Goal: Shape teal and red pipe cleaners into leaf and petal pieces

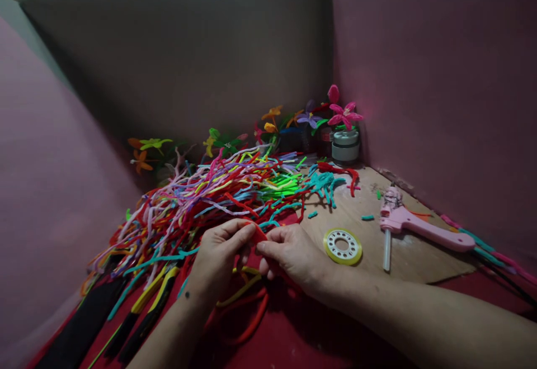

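Observation:
My left hand [218, 254] and my right hand [291, 254] meet at the middle of the view, both pinching a red pipe cleaner [257, 231] that is bent into a loop between the fingertips. Just beyond the hands lies a big heap of pipe cleaners [210, 195] in many colours. More red and yellow pipe cleaners [245, 302] lie under my wrists on the red surface.
A yellow tape roll [343, 246] and a pink glue gun [413, 228] lie on a wooden board [419, 260] to the right. Finished pipe-cleaner flowers [342, 114] stand in small pots in the far corner. Black and yellow tools [146, 307] lie lower left. Pink walls close in on three sides.

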`<state>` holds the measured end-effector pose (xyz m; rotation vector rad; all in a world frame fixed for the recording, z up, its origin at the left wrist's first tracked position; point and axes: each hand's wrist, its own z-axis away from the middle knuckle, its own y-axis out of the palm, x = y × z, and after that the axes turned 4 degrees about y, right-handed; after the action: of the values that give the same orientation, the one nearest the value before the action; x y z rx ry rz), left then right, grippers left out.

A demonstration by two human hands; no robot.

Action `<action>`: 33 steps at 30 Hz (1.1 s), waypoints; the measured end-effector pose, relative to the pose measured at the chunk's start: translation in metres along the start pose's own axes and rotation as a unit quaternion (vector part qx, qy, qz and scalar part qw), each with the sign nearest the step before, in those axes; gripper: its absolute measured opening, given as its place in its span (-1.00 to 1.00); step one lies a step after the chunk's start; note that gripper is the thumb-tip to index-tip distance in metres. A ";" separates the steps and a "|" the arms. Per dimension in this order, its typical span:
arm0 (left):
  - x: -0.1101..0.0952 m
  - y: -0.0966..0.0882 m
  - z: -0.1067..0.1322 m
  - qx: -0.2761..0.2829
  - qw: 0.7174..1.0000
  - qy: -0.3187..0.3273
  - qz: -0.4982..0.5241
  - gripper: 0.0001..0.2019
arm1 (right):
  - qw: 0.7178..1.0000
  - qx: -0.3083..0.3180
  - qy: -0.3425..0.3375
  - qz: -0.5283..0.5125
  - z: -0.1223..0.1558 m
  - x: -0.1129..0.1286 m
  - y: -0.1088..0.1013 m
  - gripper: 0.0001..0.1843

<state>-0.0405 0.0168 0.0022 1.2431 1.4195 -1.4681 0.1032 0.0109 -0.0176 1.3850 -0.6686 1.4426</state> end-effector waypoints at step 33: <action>-0.005 -0.002 -0.001 0.028 0.999 -0.023 0.016 -0.81 | 0.997 0.015 -0.068 -0.027 -0.004 -0.004 -0.003 -0.72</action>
<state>-0.0412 0.0179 0.0075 1.2534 1.3311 -1.5137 0.1037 0.0147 -0.0233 1.5233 -0.6933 1.3306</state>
